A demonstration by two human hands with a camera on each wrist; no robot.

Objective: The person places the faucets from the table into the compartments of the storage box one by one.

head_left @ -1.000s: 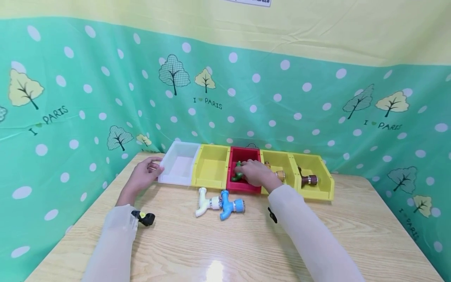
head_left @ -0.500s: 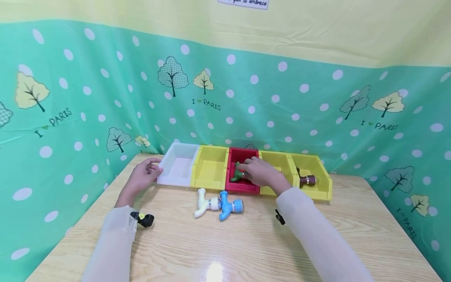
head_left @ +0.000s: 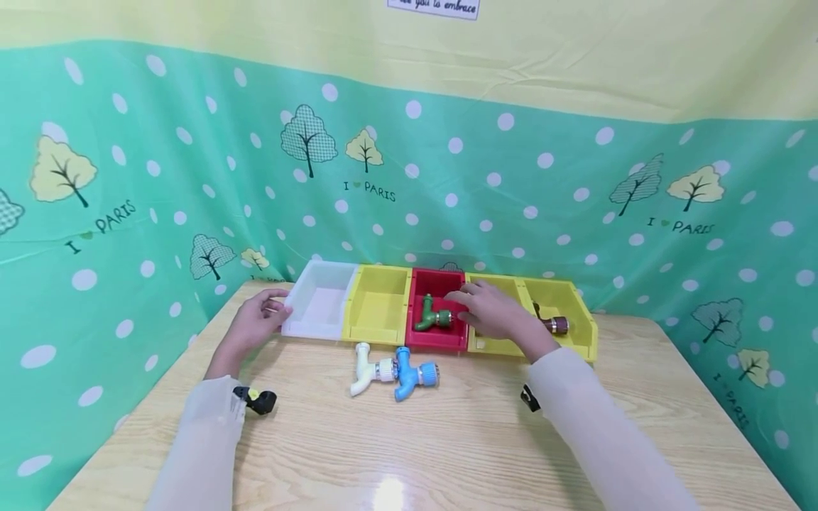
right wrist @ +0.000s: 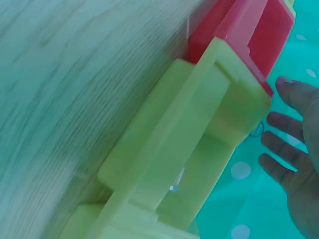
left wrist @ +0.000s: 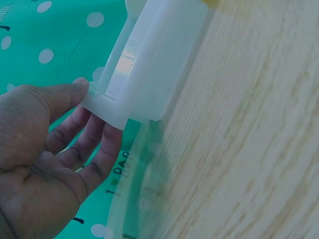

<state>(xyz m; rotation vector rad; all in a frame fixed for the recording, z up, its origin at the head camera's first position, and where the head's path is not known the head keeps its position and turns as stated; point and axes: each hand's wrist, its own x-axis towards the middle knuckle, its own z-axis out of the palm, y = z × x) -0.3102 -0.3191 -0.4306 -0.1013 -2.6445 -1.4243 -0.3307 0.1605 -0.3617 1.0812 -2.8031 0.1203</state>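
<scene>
My left hand [head_left: 255,321] grips the outer edge of the white bin [head_left: 322,309]; in the left wrist view the thumb lies over the rim [left wrist: 110,108] and the fingers are underneath. A green faucet [head_left: 427,316] lies in the red bin [head_left: 439,282], its ribbed handle pointing right. With fingers spread and nothing held, my right hand [head_left: 493,312] hovers over the border between the red bin and the yellow bin [head_left: 495,346] right of it, covering part of that bin. The right wrist view shows this hand [right wrist: 299,139] apart from the bins.
A white faucet [head_left: 364,370] and a blue faucet [head_left: 407,375] lie side by side on the wooden table [head_left: 332,447] before the bins. A brown faucet [head_left: 554,324] lies in the rightmost yellow bin [head_left: 578,312]. Left of the red bin is another yellow bin [head_left: 377,309]. A dotted cloth hangs behind.
My right hand has let go of the green faucet, leaving it in the red bin, and has drawn up and to the right. The left hand stays on the white bin.
</scene>
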